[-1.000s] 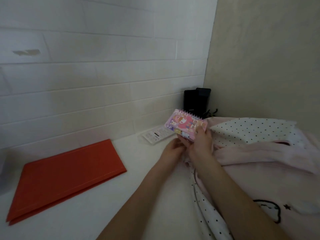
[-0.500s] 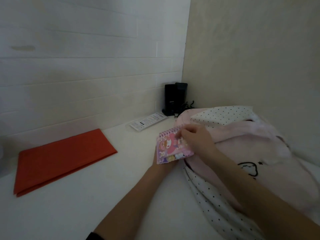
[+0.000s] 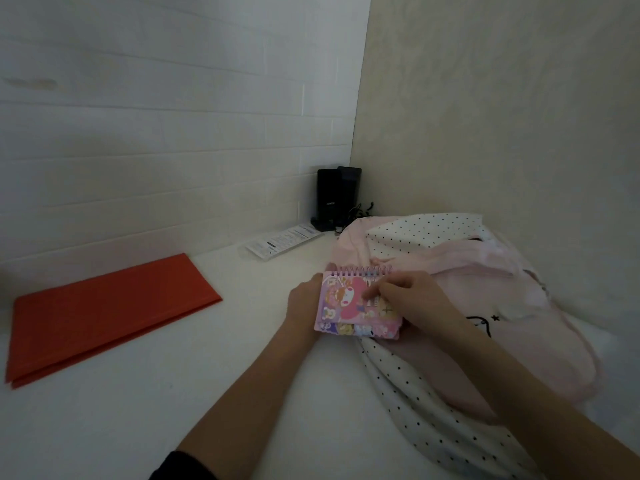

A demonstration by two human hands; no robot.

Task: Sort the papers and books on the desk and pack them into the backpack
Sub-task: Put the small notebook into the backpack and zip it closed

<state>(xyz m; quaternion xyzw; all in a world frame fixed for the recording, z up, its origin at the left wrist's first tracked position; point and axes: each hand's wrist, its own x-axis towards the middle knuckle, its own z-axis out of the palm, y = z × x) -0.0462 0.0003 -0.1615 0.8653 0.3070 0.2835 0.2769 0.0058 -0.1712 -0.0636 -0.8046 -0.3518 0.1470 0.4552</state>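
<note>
A small pink spiral notebook [image 3: 346, 306] with cartoon figures on its cover is held above the desk edge of the pink backpack [image 3: 502, 327]. My left hand [image 3: 304, 299] grips the notebook's left edge from behind. My right hand [image 3: 412, 299] lies over its right half, fingers curled on the cover. The backpack lies on its side at the right, with white polka-dot fabric [image 3: 426, 403] along its near side and top. A red folder [image 3: 104, 313] lies flat on the white desk [image 3: 173, 393] at the left.
A white flat packet with printed text [image 3: 284, 242] lies near the back wall. A black device [image 3: 337, 197] with cables stands in the corner. The brick-pattern wall runs behind, a beige wall to the right.
The notebook came down from near the backpack's top toward me and turned cover-up. My left hand took its left edge. The view shifted slightly.
</note>
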